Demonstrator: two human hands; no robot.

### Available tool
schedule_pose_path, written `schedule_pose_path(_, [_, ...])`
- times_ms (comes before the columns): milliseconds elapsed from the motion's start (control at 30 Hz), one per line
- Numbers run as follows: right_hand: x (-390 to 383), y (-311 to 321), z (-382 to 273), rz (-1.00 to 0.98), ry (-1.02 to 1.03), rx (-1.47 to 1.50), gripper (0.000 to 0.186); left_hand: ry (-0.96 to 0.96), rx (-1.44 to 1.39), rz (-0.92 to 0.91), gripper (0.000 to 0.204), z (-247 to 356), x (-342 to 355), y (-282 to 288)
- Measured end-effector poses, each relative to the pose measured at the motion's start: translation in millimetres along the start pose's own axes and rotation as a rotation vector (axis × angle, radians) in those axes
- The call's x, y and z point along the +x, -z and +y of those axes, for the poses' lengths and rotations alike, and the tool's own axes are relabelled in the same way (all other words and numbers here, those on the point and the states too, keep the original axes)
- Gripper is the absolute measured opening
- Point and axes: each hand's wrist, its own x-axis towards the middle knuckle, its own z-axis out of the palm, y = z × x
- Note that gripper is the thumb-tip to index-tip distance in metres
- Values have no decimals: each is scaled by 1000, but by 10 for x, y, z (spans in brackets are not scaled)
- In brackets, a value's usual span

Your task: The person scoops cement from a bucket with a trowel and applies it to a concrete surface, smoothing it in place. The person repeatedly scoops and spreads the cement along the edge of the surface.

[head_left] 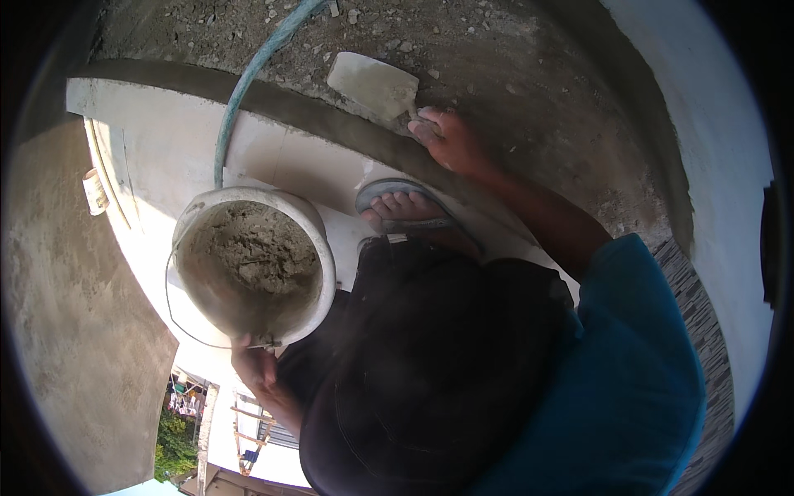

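Note:
A white bucket (188,293) part filled with grey mortar (260,252) is at the left of my body, its wire handle hanging down its near side. My left hand (255,362) grips the bucket at its lower edge, fingers partly hidden. My right hand (442,136) is closed on the short handle of a flat, mortar-coated trowel (372,84), whose blade is over rubble-strewn ground. My sandalled foot (397,211) stands on the pale ledge just below the dark cement strip.
A teal hose (266,58) runs from behind the bucket up across the rubble (529,66). A small white container (95,190) stands at the far left by the pale ledge (145,149). A white wall (703,124) curves along the right, above mosaic tiling (686,289).

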Motion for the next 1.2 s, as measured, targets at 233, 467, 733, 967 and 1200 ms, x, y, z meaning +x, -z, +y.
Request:
schedule_pose_path(233, [337, -230, 250, -229, -33, -17, 54, 5, 30, -40, 47, 109, -26, 55])
schedule_pose_path(467, [321, -307, 222, -224, -45, -154, 48, -26, 46, -76, 43, 148, -9, 142])
schedule_pose_path(733, [156, -266, 371, -201, 51, -98, 46, -47, 8, -148, 31, 158, 157, 385])
schedule_pose_path(967, [-169, 89, 114, -226, 109, -5, 39, -71, 7, -157, 34, 136, 224, 411])
schedule_pose_path(1200, [-463, 324, -88, -259, 100, 57, 34, -90, 46, -139, 35, 136, 260, 496])
